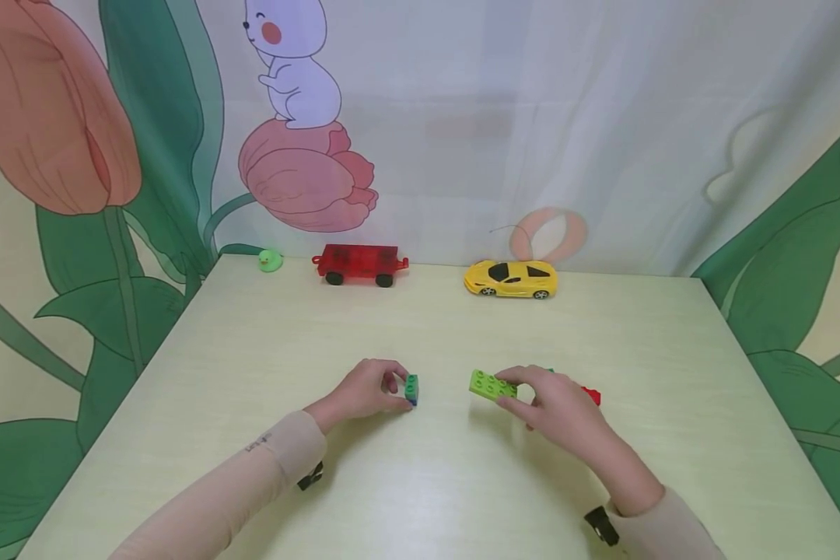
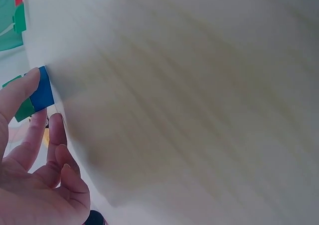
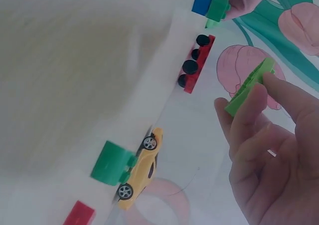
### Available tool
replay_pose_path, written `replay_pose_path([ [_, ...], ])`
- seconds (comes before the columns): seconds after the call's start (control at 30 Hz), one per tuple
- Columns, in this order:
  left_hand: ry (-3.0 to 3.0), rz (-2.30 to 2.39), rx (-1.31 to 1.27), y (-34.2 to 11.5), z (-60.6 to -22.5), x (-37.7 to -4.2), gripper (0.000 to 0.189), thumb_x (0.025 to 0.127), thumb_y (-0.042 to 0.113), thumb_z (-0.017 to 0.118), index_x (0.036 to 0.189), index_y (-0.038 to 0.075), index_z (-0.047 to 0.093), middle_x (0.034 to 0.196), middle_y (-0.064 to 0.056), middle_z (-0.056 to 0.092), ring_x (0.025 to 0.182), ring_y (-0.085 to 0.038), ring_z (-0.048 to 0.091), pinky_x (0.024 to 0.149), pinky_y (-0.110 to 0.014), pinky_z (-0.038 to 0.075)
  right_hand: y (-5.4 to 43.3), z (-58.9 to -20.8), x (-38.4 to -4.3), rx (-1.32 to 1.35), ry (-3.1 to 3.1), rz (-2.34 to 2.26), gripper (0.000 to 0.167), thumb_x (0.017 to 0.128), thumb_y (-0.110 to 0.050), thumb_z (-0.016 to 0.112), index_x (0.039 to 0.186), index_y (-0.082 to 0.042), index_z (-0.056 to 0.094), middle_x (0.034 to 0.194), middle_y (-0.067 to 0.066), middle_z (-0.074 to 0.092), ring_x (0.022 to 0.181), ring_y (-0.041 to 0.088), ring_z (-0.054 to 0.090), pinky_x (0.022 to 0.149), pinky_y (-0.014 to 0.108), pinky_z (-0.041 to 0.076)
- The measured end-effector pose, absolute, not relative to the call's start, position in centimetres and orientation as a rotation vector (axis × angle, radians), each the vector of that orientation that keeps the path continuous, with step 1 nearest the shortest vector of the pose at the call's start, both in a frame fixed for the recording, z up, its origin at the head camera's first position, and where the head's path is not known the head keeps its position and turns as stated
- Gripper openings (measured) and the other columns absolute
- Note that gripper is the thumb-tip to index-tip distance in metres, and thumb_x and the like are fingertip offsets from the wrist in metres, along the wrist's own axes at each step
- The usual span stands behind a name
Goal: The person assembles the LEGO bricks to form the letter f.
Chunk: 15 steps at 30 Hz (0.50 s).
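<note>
Near the middle of the table, my left hand (image 1: 365,390) pinches a small stack of toy bricks between thumb and fingers. Its upper brick is a green brick (image 1: 411,384), and under it sits a blue brick (image 2: 43,91), low against the tabletop. To the right, my right hand (image 1: 558,408) holds a flat light green studded brick (image 1: 488,385) by its right end, studs up and above the table. Behind that hand lie a red brick (image 1: 592,395) and a darker green brick (image 3: 112,163) with a curved side, both mostly hidden in the head view.
Along the table's back edge stand a green toy duck (image 1: 270,260), a red wagon (image 1: 359,264) with black wheels and a yellow toy car (image 1: 511,279). A printed curtain (image 1: 420,155) hangs right behind them. The pale tabletop (image 1: 420,482) stretches toward the front.
</note>
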<state>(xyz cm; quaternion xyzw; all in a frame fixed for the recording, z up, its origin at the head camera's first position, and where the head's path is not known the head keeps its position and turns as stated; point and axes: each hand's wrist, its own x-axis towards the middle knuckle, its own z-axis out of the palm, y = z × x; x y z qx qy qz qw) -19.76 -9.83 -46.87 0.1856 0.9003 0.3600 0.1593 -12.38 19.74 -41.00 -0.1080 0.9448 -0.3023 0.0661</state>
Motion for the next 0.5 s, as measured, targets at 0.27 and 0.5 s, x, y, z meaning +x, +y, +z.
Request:
replay_pose_path([
  [0.27, 2.588, 1.005, 0.519, -9.6, -46.9, -19.9, 0.035, 0.076, 0.02, 0.084, 0.105, 0.01, 0.067, 0.078, -0.001, 0.058, 0.075, -0.017, 0.051, 0.071, -0.032, 0.043, 18.4, -40.5, -13.4, -0.374, 2.823, -0.966, 0.04, 0.087, -0.036, 0.072, 0.125, -0.031, 0.061, 0.108, -0.004, 0.065, 0.051, 0.012, 0.059, 0.045, 0.03, 0.039],
  [0.5, 2.583, 1.018, 0.474, -9.5, -47.1, -20.0, 0.035, 0.076, 0.02, 0.084, 0.105, 0.012, 0.067, 0.079, -0.005, 0.057, 0.076, -0.018, 0.049, 0.069, -0.032, 0.04, 17.1, -40.9, -14.5, -0.364, 2.793, -1.055, 0.038, 0.085, -0.035, 0.074, 0.121, -0.032, 0.064, 0.106, -0.005, 0.063, 0.053, 0.02, 0.06, 0.047, 0.031, 0.041],
])
